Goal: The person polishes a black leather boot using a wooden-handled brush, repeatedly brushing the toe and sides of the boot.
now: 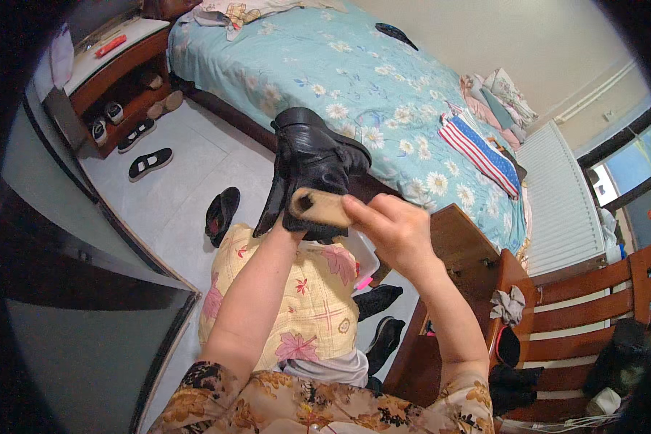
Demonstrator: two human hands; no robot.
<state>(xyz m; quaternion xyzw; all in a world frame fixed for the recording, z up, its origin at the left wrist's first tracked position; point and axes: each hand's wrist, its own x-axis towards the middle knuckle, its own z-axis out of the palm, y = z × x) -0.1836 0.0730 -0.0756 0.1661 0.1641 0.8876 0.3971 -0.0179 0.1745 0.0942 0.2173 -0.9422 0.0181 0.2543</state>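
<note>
A black leather ankle boot (pixel 312 157) is raised in front of me, above my lap and near the bed's side. My left hand (pixel 295 232) reaches into the boot's opening and holds it up; the fingers are hidden inside. Between the fingers and thumb of my right hand (pixel 393 230) is a tan shoe-cleaning applicator (pixel 325 208) with a dark patch near its end. It overlaps the boot's shaft in view; whether it touches the leather I cannot tell. A yellow leaf-patterned cloth (pixel 282 304) covers my lap.
A bed with a blue daisy-print cover (pixel 325 70) stands ahead. Loose shoes (pixel 151 164) lie on the floor at left, near a low cabinet (pixel 122 81). A dark slipper (pixel 222 214), a clear plastic box (pixel 366 255) and black footwear (pixel 385 342) are close to my legs. A wooden cabinet (pixel 461 244) stands at right.
</note>
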